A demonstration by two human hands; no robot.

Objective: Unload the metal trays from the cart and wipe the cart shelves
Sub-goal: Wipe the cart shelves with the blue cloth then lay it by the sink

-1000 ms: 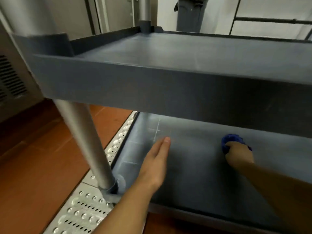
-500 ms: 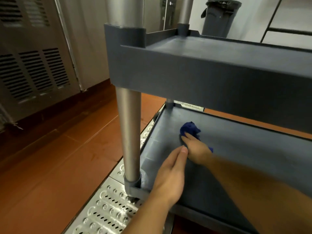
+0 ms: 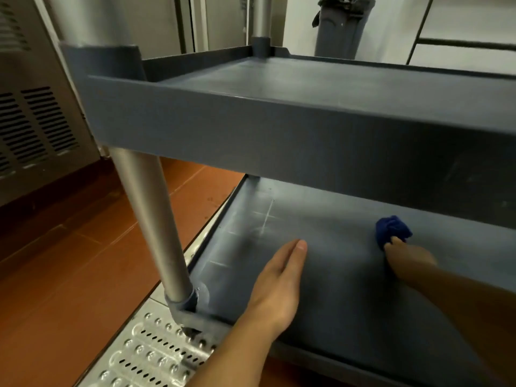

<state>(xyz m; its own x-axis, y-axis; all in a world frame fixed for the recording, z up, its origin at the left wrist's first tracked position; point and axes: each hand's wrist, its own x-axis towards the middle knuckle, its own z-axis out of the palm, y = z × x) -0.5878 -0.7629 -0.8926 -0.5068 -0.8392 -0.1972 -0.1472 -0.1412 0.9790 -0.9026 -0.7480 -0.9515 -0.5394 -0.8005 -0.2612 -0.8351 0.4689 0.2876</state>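
A grey plastic cart fills the view, with a middle shelf [image 3: 279, 88] above and a bottom shelf [image 3: 335, 289] below. No metal trays show on either shelf. My right hand [image 3: 410, 258] presses a crumpled blue cloth [image 3: 392, 229] onto the bottom shelf, under the right part of the upper shelf. My left hand [image 3: 282, 283] lies flat on the bottom shelf near its front left corner, fingers together and stretched out, holding nothing.
A metal post [image 3: 152, 219] stands at the cart's front left corner. A perforated steel floor grate [image 3: 148, 356] runs beside the cart on the red tile floor [image 3: 69, 261]. A vented steel cabinet [image 3: 33, 129] is at left, a grey bin [image 3: 342, 23] behind.
My right hand slid the blue cloth from near my left hand back toward the right of the bottom shelf. The left hand stayed flat on the shelf. The view shifted.
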